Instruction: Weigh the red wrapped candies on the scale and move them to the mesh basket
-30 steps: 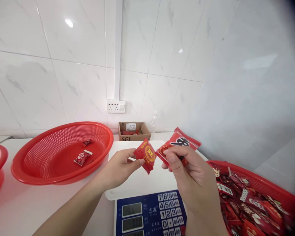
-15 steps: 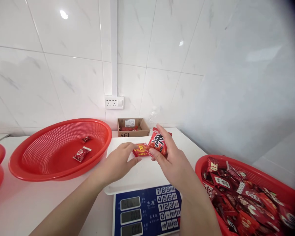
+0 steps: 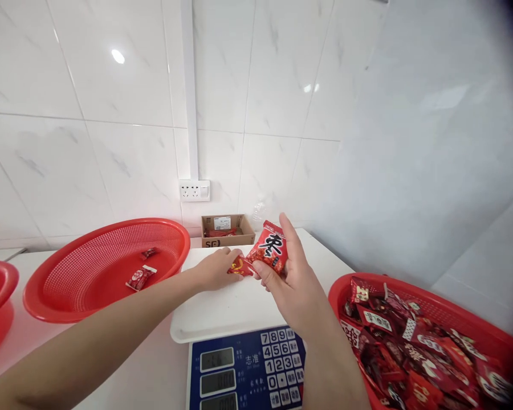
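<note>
Above the white pan of a blue digital scale, both of my hands meet over small snack packets. My right hand pinches a red packet with a large black character between thumb and fingers, its printed face towards me. My left hand has its fingers closed round a smaller red packet with yellow print, partly covered by those fingers. The two packets touch or overlap near my right thumb. Whether the smaller one also rests on the pan is hard to see.
On the right stands a red basket heaped with red packets. To the left, another red basket holds a few packets, with a further red basket at the edge. A small cardboard box sits by the tiled wall.
My left hand has moved forward and closed on the yellow-printed packet, which it was only reaching over before. My right hand keeps the black-lettered packet. The view has tilted up slightly.
</note>
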{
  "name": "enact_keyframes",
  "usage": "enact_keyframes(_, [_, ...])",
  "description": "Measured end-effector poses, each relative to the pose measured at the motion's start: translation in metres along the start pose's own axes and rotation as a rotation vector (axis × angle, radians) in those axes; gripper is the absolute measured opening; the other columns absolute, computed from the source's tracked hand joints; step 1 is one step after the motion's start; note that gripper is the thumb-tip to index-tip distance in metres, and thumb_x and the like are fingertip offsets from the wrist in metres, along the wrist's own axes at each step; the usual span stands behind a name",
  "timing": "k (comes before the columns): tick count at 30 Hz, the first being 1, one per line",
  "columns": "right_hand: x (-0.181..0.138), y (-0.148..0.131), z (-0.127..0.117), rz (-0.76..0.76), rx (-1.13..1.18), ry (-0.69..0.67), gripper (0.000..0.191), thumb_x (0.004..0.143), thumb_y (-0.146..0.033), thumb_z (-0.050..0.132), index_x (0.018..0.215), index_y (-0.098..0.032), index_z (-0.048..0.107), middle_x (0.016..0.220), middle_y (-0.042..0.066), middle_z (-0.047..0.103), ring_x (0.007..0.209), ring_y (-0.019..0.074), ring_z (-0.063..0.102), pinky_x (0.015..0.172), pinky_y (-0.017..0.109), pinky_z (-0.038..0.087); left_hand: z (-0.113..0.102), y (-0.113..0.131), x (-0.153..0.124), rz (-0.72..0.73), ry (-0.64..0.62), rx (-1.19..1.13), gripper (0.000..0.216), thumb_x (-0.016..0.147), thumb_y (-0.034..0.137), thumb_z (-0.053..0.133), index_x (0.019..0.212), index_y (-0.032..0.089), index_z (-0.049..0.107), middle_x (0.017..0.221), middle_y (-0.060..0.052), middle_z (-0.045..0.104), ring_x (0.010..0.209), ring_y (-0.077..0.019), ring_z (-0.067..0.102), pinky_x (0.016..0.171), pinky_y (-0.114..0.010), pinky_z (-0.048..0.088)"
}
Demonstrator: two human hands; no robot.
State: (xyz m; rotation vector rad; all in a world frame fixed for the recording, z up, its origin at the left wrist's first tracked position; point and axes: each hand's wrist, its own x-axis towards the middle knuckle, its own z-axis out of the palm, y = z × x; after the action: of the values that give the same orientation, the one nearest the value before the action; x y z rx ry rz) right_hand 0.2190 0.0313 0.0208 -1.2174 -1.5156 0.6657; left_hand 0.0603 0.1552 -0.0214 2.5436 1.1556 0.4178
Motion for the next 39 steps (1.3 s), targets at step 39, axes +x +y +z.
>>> enact_keyframes(39, [-0.004,-0.003,0.011,-0.196,-0.168,-0.273,0.072,0.092,-0.014,0.047,0.156,-0.029,0.018,0.074,-0.001,0.066,0.070,0.0199,0.061,0.068,0.033,0.044,-0.058,0.045,-0.076,-0.177,0.169,-0.840,0.035,0.090,0.050,0.056,0.109,0.020,0.060,0.106,-0.009,0.072,0.097,-0.0248,0.069,0.089,-0.042,0.055])
